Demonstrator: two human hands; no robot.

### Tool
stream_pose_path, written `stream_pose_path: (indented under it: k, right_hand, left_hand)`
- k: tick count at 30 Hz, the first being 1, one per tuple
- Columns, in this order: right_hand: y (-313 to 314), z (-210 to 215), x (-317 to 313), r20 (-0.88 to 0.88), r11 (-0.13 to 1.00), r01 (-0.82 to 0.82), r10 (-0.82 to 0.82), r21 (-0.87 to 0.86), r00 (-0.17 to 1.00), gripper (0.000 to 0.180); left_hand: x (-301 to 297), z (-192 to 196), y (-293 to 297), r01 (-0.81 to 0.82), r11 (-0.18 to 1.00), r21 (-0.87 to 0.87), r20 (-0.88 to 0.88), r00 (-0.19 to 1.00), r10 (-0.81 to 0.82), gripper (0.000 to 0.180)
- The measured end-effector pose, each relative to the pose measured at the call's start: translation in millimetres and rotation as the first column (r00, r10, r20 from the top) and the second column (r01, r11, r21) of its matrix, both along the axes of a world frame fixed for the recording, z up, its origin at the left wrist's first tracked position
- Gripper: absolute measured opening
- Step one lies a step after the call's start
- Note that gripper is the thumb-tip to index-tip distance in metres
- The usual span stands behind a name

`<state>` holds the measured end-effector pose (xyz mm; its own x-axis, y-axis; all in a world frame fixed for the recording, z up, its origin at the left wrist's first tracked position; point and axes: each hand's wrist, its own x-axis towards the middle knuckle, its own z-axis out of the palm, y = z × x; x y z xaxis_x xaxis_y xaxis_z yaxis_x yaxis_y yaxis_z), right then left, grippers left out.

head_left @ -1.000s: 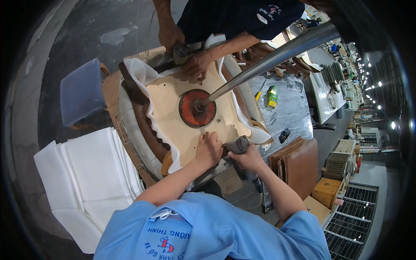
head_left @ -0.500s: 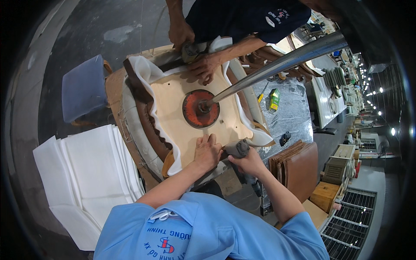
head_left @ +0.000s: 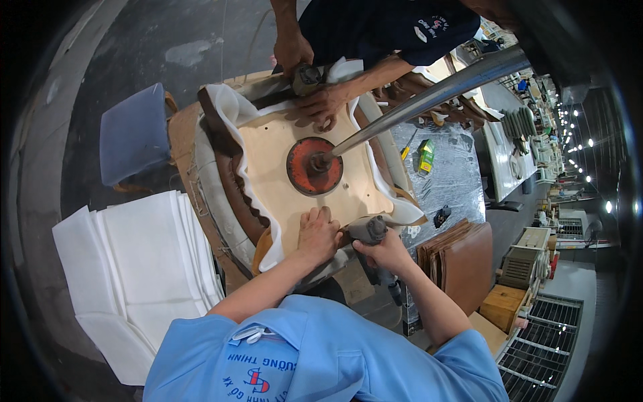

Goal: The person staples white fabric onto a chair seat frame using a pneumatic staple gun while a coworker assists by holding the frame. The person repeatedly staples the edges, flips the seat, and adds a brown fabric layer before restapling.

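Observation:
My right hand (head_left: pixel 387 253) grips a grey staple gun (head_left: pixel 368 230), its nose at the near edge of a pale wooden panel (head_left: pixel 268 151). Beside the nose, my left hand (head_left: pixel 317 236) bends its fingers over that edge, closed on the brown cover (head_left: pixel 344 239); much of the grip is hidden. White padding (head_left: pixel 251 201) and brown cover stick up around the panel. A red round plate (head_left: pixel 303 175) on a metal rod presses on the panel's middle. Across from me, a co-worker's hand (head_left: pixel 293 52) holds another staple gun (head_left: pixel 306 77), their other hand (head_left: pixel 323 102) resting on the panel's far edge.
Folded white padding sheets (head_left: pixel 144 258) lie at left, near a blue-grey covered seat (head_left: pixel 136 134). The metal rod (head_left: pixel 435 97) slants to the upper right. A plastic-wrapped table (head_left: pixel 445 174) holds a green-yellow box (head_left: pixel 426 157). Brown panels (head_left: pixel 462 261) are stacked at right.
The view has shifted slightly. The co-worker's staple gun has moved a little to the right along the far edge. My hands hold nearly the same place.

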<state>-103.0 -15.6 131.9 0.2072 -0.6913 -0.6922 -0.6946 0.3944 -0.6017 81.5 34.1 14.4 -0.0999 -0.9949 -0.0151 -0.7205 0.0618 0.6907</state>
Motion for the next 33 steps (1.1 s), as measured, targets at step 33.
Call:
stream_pose_path:
  k: [33]
  right_hand:
    - [20.3, -2.0, 15.5, -0.047, 0.998, -0.014, 0.011, -0.053, 0.999, 0.030]
  left_hand:
    - [19.5, -6.3, 11.4, -0.058, 0.996, -0.066, -0.170, 0.984, 0.046, 0.011]
